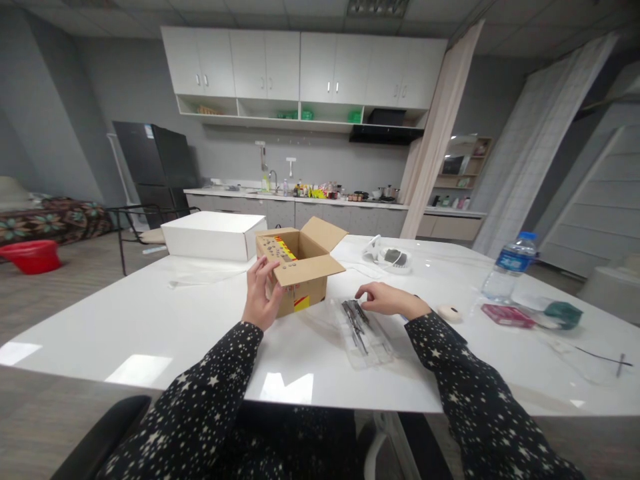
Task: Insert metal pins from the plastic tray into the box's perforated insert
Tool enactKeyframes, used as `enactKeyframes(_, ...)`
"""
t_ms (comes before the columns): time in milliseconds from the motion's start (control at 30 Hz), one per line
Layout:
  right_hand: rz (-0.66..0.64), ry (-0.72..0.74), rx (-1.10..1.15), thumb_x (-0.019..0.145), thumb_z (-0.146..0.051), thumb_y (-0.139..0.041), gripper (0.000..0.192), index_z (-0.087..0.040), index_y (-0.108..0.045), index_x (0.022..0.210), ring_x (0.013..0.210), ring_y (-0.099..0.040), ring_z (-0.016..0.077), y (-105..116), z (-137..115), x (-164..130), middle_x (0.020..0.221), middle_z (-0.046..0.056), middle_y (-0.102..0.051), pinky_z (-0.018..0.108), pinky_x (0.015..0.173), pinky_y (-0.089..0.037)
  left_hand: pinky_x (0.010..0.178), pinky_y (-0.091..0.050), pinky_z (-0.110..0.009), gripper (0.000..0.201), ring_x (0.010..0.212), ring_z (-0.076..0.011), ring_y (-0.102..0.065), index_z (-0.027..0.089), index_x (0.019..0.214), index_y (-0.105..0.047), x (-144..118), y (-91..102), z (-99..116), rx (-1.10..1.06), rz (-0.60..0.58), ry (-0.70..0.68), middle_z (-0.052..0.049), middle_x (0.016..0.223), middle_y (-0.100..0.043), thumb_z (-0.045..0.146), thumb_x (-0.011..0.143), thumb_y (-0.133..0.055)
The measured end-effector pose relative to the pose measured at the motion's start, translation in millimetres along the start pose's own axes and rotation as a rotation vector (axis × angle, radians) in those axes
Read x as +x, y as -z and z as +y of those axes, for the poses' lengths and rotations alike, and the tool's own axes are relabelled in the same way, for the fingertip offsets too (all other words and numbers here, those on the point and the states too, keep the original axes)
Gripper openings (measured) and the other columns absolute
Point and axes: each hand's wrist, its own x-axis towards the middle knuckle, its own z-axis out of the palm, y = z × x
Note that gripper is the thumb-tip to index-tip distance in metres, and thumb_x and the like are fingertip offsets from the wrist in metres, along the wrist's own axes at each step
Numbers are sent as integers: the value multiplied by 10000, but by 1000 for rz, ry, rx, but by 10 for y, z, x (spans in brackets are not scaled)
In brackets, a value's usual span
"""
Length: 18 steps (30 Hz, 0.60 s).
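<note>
1. White glossy tabletop [150, 333] carries everything; both star-print sleeves reach in over its near edge.
2. Nearest that edge lies a clear tray [364, 333] holding dark metal tools [354, 315].
3. Right hand [385, 299] rests flat, fingers loosely apart, its fingertips on the tools at the tray's far end.
4. Left hand [261, 295] is clamped on the near-left corner of an open carton [300, 270], which stands mid-tabletop, just left of the tray.
5. Toward the right edge lie a pink packet [507, 315] and a bottle [507, 267].
6. Behind the carton, near the far left corner, sits a white box [213, 235].
</note>
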Motion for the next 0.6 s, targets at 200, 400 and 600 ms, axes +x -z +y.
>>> enactKeyframes(200, -76, -35, -47, 762, -250, -651, 522, -161, -672, 1276, 852, -670, 222, -49, 57, 52, 1005, 92, -736, 288, 715, -468, 1091, -473, -545, 436, 1436, -314, -375, 275, 1382, -481, -2, 3, 11, 7, -3, 15, -135, 1489, -358, 382, 962, -525)
enactKeyframes(400, -106, -55, -66, 736, -270, -668, 615, -182, -632, 1343, 896, -675, 240, -71, 73, 61, 1057, 97, -727, 300, 731, -479, 1099, -465, -547, 432, 1431, -311, -380, 279, 1384, -480, -1, -4, 11, 4, -5, 13, -133, 1484, -363, 371, 964, -521)
enactKeyframes(600, -134, -64, -91, 730, -308, -687, 685, -199, -591, 1399, 925, -680, 251, -68, 74, 63, 1085, 94, -724, 314, 772, -488, 1103, -461, -553, 433, 1433, -313, -375, 284, 1380, -480, 1, -12, -11, 3, -2, 11, -130, 1475, -368, 386, 961, -523)
